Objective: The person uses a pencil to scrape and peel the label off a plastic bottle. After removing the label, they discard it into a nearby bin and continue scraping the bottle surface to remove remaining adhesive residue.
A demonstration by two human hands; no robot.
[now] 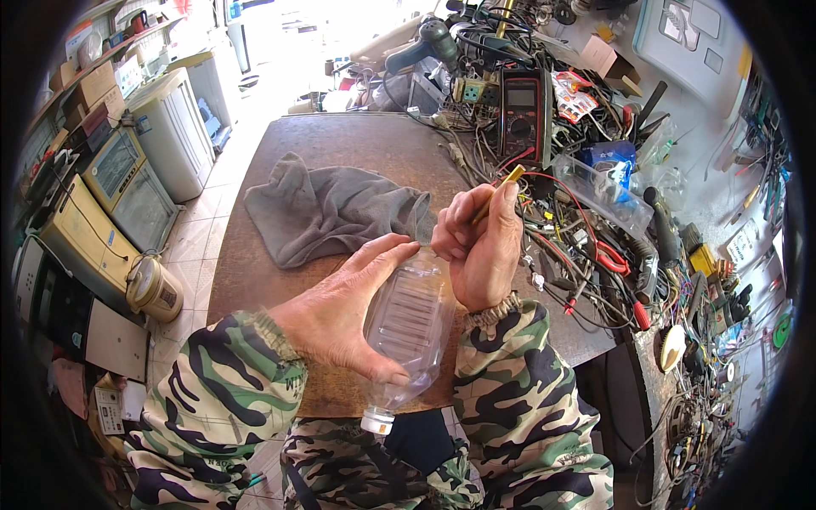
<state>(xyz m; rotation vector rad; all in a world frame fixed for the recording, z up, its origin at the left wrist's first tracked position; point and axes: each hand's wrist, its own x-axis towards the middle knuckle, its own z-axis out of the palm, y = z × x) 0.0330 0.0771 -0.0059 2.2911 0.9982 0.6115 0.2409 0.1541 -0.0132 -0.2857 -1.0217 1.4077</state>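
A clear, ribbed plastic bottle (406, 316) lies on the brown worktable (234, 285), its white cap (376, 421) pointing toward me over the near edge. My left hand (344, 297) is wrapped over the bottle, with the thumb near its neck and the fingers at its far end. Just right of the bottle's far end, my right hand (480, 242) is closed around a slim yellow tool (512, 177). Only the tool's upper end sticks out above the thumb; the rest is hidden in the fist. A crumpled grey cloth (331, 208) lies beyond the left hand.
A black multimeter (523, 115), a heat gun (432, 42), tangled wires and red-handled pliers (610, 257) crowd the table's right side. Old appliances (170, 127) stand along the left wall, with a lidded bucket (155, 287) on the tiled floor.
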